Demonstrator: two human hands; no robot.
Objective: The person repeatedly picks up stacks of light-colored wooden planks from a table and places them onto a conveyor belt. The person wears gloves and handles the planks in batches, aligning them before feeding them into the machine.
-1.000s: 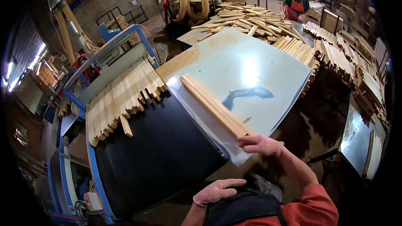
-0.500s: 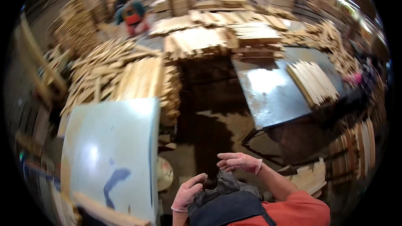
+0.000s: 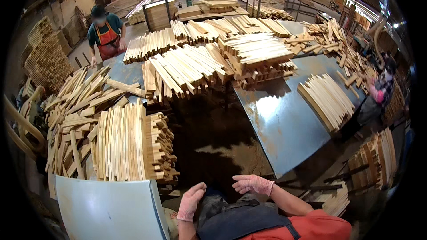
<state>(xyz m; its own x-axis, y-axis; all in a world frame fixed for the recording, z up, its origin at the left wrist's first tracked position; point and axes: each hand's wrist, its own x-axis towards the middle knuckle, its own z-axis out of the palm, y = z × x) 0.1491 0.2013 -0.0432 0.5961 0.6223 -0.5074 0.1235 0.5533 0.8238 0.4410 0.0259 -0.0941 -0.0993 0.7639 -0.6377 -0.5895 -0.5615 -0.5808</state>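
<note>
My left hand [image 3: 192,201], in a pink knit glove, hovers in front of my dark apron [image 3: 240,222]. Its fingers are stretched out and hold nothing. Across from it, my right hand [image 3: 253,185] wears a matching glove and is also open, palm turned inward. Neither hand touches any wood. Nearest the left hand is a pale blue smooth-topped table [image 3: 106,209], and just beyond it stands a neat stack of wooden strips [image 3: 122,144]. A blue-grey metal-topped table [image 3: 289,120] lies ahead of my right hand, bearing another row of strips [image 3: 327,100].
Piles of wooden strips [image 3: 189,69] span the far tables. Loose offcuts [image 3: 78,120] heap up at the left. A co-worker in a red apron [image 3: 106,35] stands far left; another person [image 3: 378,91] works at right. Boards [image 3: 376,155] stand on the floor at lower right.
My view has swung up and to the left, so the far tables and the co-worker show more fully. Both hands remain in front of me, holding nothing.
</note>
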